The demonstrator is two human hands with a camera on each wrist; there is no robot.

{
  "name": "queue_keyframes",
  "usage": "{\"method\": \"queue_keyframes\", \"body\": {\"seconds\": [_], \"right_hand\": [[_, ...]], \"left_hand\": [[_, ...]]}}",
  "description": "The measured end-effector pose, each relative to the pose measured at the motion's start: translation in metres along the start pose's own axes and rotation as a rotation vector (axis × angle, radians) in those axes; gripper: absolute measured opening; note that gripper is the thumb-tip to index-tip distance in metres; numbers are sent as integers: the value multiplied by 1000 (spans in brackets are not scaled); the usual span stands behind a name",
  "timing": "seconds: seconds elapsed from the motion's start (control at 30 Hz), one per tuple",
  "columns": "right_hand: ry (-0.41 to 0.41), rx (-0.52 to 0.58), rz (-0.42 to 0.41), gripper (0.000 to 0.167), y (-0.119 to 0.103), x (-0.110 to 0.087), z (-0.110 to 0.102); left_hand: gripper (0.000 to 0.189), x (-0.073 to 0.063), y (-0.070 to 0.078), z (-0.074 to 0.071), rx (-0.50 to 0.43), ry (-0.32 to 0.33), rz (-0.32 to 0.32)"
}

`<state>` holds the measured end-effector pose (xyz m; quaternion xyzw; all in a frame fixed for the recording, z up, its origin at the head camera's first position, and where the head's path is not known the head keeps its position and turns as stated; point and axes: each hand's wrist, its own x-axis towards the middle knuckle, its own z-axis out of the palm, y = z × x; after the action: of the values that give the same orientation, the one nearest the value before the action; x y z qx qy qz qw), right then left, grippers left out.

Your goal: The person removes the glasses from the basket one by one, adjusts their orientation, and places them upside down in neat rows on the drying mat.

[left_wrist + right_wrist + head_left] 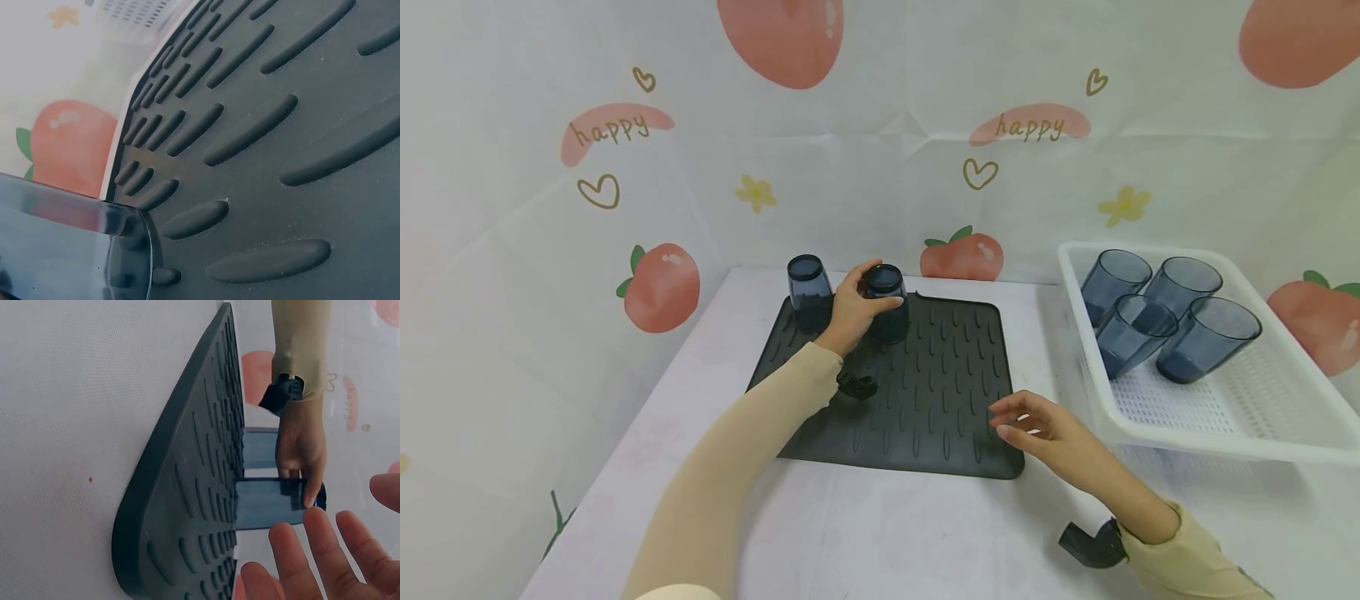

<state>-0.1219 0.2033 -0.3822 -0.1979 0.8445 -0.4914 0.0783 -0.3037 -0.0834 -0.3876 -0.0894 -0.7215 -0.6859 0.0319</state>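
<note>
My left hand (852, 315) grips an upside-down blue glass (889, 323) near its base, thumb on one side and fingers on the other. That glass stands rim down on the black ridged mat (951, 392); in the left wrist view its rim part (128, 256) meets the ridges. A second upside-down glass (810, 296) stands just left of it at the mat's back corner. Over the mat's front right edge hovers my right hand (1037, 429), its fingers loosely bent and holding nothing. The right wrist view shows its spread fingers (322, 550) apart from the glass.
At the right stands a white perforated basket (1285, 417) with several blue glasses (1206, 337) leaning upright inside. A printed cloth wall (865, 183) rises directly behind the mat. White tabletop (880, 533) extends in front of the mat.
</note>
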Motion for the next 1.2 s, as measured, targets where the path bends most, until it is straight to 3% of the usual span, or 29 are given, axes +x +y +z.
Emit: {"method": "queue_keyframes", "body": {"seconds": [0.53, 1.2], "right_hand": [[-4, 3, -1, 26, -3, 1, -1], [-1, 17, 11, 27, -8, 1, -4]], "left_hand": [[71, 1, 5, -3, 36, -46, -11], [71, 4, 2, -6, 66, -54, -38]]}}
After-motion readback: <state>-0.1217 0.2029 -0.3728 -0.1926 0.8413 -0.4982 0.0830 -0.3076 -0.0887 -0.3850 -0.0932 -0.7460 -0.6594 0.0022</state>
